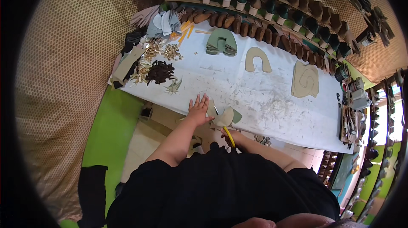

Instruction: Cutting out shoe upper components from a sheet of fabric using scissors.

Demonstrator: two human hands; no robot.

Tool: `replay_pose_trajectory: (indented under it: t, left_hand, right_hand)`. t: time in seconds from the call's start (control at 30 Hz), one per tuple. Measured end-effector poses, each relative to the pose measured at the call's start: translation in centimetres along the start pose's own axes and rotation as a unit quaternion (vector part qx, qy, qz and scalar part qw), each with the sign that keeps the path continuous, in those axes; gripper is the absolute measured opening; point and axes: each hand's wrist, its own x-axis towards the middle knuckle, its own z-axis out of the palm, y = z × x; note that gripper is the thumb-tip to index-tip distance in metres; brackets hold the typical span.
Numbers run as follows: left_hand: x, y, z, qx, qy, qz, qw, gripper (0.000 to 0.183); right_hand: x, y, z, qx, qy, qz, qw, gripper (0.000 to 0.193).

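Note:
At the near edge of the white-covered table [187, 102], my left hand [198, 111] lies flat with its fingers stretched out, beside a beige and green piece of sheet material [225, 118]. My right hand [237, 138] is closed around the yellow handle of a pair of scissors [229, 136], just off the table edge. A thin blade shows at the piece, between my two hands. Part of the piece curls up and shows its green side on the right. The fingers of my right hand are partly hidden by the handle.
Farther back lie a stack of green U-shaped pieces [221, 43], a beige U-shaped piece [257, 59] and beige sheets [305, 80]. Dark brown strips [160, 72] and gold-coloured bits [172, 52] are heaped at left. Shelves of shoe lasts [255, 7] line the back.

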Motion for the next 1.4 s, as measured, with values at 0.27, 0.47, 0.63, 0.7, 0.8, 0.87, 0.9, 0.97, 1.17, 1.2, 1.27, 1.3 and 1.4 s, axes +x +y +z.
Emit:
replay_pose_trajectory:
  t: [0.27, 0.47, 0.63, 0.7, 0.8, 0.87, 0.9, 0.97, 1.17, 1.2, 1.27, 1.3, 1.4]
  left_hand:
    - [0.4, -0.7, 1.4, -0.033, 0.032, 0.017, 0.999, 0.101]
    - [0.8, -1.9, 0.0, -0.048, 0.081, 0.046, 0.995, 0.089]
    - [0.7, -3.0, 0.4, 0.010, 0.108, 0.078, 0.991, 0.089]
    - [0.5, -3.0, 0.4, 0.014, 0.108, 0.077, 0.991, 0.090]
    - [0.5, -2.9, 0.1, 0.022, 0.100, 0.078, 0.992, 0.091]
    - [0.5, -2.8, 0.1, 0.022, 0.100, 0.080, 0.992, 0.091]
    - [0.6, -2.8, 0.1, 0.021, 0.097, 0.080, 0.992, 0.091]
    - [0.6, -2.9, 0.1, 0.024, 0.106, 0.082, 0.991, 0.092]
    - [0.7, -3.1, 0.4, 0.013, 0.114, 0.087, 0.990, 0.091]
    - [0.6, -3.2, 0.5, 0.011, 0.113, 0.085, 0.990, 0.091]
    - [0.7, -3.4, 0.6, 0.011, 0.119, 0.085, 0.989, 0.091]
    - [0.7, -3.3, 0.6, 0.010, 0.118, 0.086, 0.989, 0.091]
    - [0.8, -3.4, 0.9, 0.012, 0.122, 0.089, 0.988, 0.092]
  right_hand:
    - [-0.4, -1.0, 1.2, -0.010, 0.034, 0.003, 0.999, 0.077]
    - [-0.4, -0.9, 1.4, -0.073, 0.045, -0.012, 0.996, 0.072]
    - [-0.7, -1.9, 2.7, 0.024, 0.039, 0.018, 0.999, 0.075]
    - [-0.4, -1.9, 3.1, 0.020, 0.040, 0.008, 0.999, 0.076]
    - [0.7, -1.1, 3.2, 0.026, 0.044, -0.002, 0.999, 0.075]
    - [1.7, -0.3, 3.4, 0.037, 0.048, 0.002, 0.998, 0.074]
    - [2.2, 0.2, 3.4, 0.042, 0.054, -0.002, 0.998, 0.072]
    - [2.5, 0.6, 3.7, 0.045, 0.058, -0.003, 0.997, 0.071]
    - [1.7, -0.5, 4.1, 0.055, 0.041, -0.013, 0.998, 0.067]
    - [0.9, -1.5, 4.5, -0.016, 0.076, -0.012, 0.997, 0.069]
    - [0.6, -2.0, 4.7, -0.087, 0.111, -0.010, 0.990, 0.071]
    - [0.7, -1.8, 4.6, -0.091, 0.113, -0.003, 0.989, 0.073]
    - [0.4, -2.2, 4.7, -0.122, 0.123, -0.005, 0.985, 0.076]
